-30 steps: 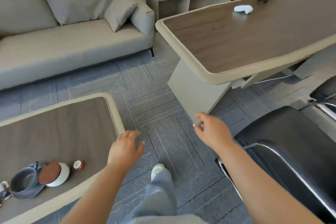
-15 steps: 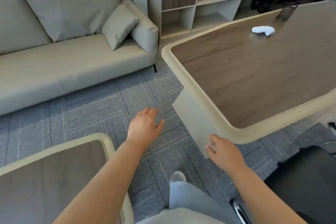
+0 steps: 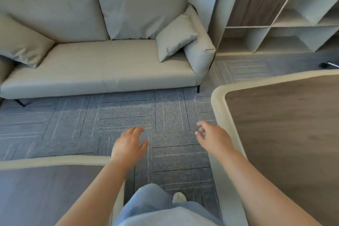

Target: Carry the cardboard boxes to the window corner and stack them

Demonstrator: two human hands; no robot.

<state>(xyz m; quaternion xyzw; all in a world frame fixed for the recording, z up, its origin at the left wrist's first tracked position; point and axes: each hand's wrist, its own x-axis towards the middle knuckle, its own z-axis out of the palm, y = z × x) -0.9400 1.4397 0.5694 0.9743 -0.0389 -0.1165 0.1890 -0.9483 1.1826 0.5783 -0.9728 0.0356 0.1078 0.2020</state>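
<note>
Looks like the very start: off to find a box, nothing carried yet. Left hand [image 3: 128, 145] and right hand [image 3: 212, 138] out in front of the sofa [image 3: 102, 68], fingers loose, holding nothing. No cardboard boxes anywhere in view, so no telling where. No window corner to see either. Next, probably: find a box, bend down, grab both sides. Low table [image 3: 45, 189] and big table [image 3: 284, 134], this side of the sofa, both cut off at the edges. Just a shoe [image 3: 178, 197] tip peeking out.

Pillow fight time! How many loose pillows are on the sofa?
2: left pillow at the sofa's left end, right pillow by its right armrest. More may be off-frame.
</note>
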